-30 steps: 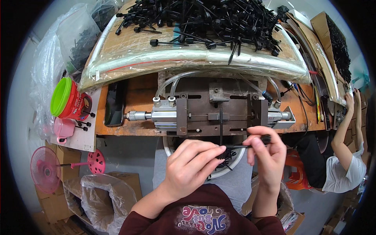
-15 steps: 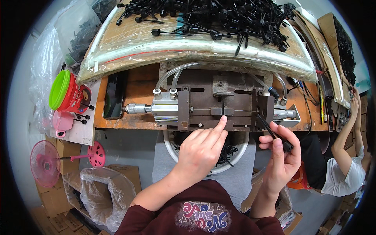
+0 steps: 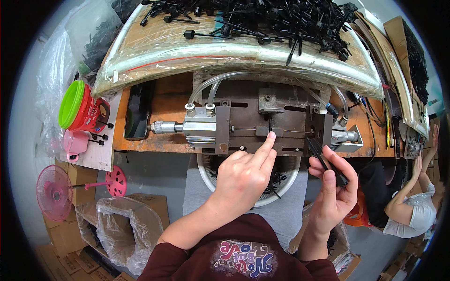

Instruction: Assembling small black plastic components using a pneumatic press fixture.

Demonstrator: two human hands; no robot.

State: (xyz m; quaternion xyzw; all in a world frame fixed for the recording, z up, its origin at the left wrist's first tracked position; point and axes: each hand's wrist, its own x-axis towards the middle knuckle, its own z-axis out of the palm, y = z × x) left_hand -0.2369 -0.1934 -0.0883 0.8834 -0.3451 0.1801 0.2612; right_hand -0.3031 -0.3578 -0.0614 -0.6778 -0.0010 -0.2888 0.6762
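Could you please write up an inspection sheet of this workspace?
Surface: wooden bench, carrying a metal fixture
Job's things: black strip mid-fixture; black part in right hand
Clutter: black pile on wrapped board; red bucket at left
Hands: left hand's index fingertip appears to touch the strip; right hand's fingers grip the black part
Cables: clear tubes reach both fixture ends
Surroundings: pink fan at left; co-worker at right

A stained wooden tabletop stands above a grey floor. Cardboard boxes and a pink fan stand left, an orange seat right.
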